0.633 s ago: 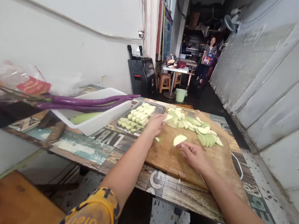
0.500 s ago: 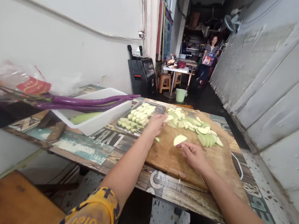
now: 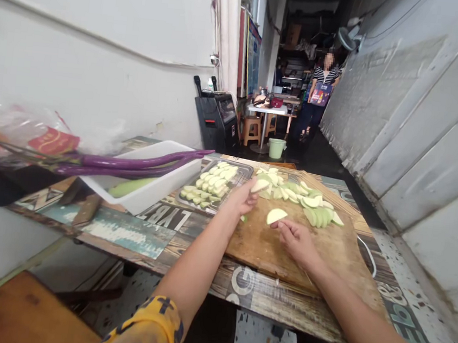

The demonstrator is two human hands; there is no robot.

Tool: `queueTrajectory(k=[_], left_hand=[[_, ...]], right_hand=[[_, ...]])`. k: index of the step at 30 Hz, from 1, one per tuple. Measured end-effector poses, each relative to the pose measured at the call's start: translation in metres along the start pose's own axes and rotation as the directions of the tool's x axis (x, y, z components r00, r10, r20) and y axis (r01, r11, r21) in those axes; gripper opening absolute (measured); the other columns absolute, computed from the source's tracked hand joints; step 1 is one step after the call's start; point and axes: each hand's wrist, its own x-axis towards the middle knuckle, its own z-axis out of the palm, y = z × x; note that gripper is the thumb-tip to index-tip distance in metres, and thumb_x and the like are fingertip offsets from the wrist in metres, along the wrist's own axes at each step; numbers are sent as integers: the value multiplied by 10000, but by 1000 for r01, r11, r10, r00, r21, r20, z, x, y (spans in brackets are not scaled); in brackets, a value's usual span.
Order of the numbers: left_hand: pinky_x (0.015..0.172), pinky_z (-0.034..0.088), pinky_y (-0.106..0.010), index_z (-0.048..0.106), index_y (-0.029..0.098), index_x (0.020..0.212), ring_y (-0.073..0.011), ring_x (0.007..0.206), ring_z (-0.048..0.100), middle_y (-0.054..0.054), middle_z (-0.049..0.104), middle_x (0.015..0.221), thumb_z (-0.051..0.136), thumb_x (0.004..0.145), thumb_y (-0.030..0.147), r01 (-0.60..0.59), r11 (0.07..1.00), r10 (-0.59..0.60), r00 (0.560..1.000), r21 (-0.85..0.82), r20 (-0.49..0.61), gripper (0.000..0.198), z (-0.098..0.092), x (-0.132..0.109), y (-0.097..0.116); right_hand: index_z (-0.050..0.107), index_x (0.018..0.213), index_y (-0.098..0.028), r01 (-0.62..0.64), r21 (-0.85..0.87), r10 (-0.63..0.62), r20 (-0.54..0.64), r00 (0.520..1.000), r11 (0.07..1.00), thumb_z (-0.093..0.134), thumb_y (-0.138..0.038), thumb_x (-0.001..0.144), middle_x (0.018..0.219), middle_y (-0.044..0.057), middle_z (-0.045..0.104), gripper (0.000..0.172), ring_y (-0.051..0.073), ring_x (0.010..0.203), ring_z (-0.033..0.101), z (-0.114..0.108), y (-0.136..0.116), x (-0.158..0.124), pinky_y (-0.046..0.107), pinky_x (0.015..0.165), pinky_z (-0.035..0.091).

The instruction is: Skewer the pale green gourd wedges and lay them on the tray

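Observation:
My left hand (image 3: 243, 199) pinches a pale, green-skinned vegetable slice (image 3: 259, 185) near the far left part of a wooden cutting board (image 3: 258, 245). Over the middle of the board, my right hand (image 3: 296, 239) is closed, with a half-moon vegetable slice (image 3: 276, 216) at its fingertips. Whether a thin stick also runs through that hand, I cannot tell. Loose slices (image 3: 290, 191) lie heaped along the board's far side, and a fanned row of slices (image 3: 319, 216) rests at the right. Left of the board, a clear tray (image 3: 248, 169) holds several rows of slices.
A white bin (image 3: 140, 197) with long purple eggplants (image 3: 131, 164) across it stands on the left, beside a plastic bag (image 3: 32, 129). Thin wooden skewers (image 3: 343, 197) lie at the board's far right. A person (image 3: 321, 94) carrying a box is in the passage beyond.
My left hand has shifted slightly right with its slice, which now shows more of its face. My right hand stays nearly where it was. The person in the passage appears slightly nearer.

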Motion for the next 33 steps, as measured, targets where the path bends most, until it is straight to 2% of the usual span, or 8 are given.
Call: queueTrajectory(k=[2,4,7,9,12,17,33], left_hand=[[298,160,-122,548,118,821,-14,331,360,-55,612,666,557,785,288,-44,994,42,999,97,13,174,0,0,-1],[312,226,-129,562,120,856,-37,363,439,-72,634,705,579,770,286,-89,984,95,995,152,-31,187,0,1,-3],[445,431,-194,572,134,865,-103,511,586,-67,649,759,620,738,231,-102,991,110,991,89,-81,168,1,3,-6],[568,501,-272,569,137,849,-148,619,634,-64,651,782,624,731,197,-102,995,103,991,22,-86,143,2,3,-7],[647,519,-335,561,126,827,-184,689,652,-81,652,795,626,727,173,-119,993,117,988,-19,-97,127,2,3,-10],[682,524,-375,553,112,829,-212,723,659,-104,653,813,624,730,163,-140,990,139,987,-2,-81,132,2,5,-15],[712,533,-339,557,106,836,-178,682,658,-91,656,754,564,778,165,-125,989,133,987,84,-94,83,9,0,-25]], right_hand=[[609,869,-120,-3,-5,3,-6,1000,1000,430,-484,785,435,-74,314,414,74,395,271,0,0,0,210,427,209],[607,866,-123,-8,-10,8,-10,1000,1000,427,-477,785,434,-74,314,406,74,392,265,0,-1,0,210,423,202],[602,856,-123,-5,-19,5,-7,1000,1000,419,-461,787,454,-70,319,391,71,405,258,1,-3,-1,207,420,191],[605,838,-122,12,-37,-13,-13,1000,999,414,-443,790,463,-65,321,376,71,416,259,2,-3,-1,204,419,190],[617,807,-132,47,-70,-49,-29,998,996,402,-410,799,451,-59,326,352,74,417,271,3,-1,0,202,416,201],[637,782,-136,89,-114,-96,-54,994,989,391,-359,801,430,-47,378,333,90,426,329,4,3,3,208,429,256],[651,738,-134,72,-97,-82,-97,992,993,412,-324,786,431,-43,400,309,88,417,329,6,3,3,204,413,245]])
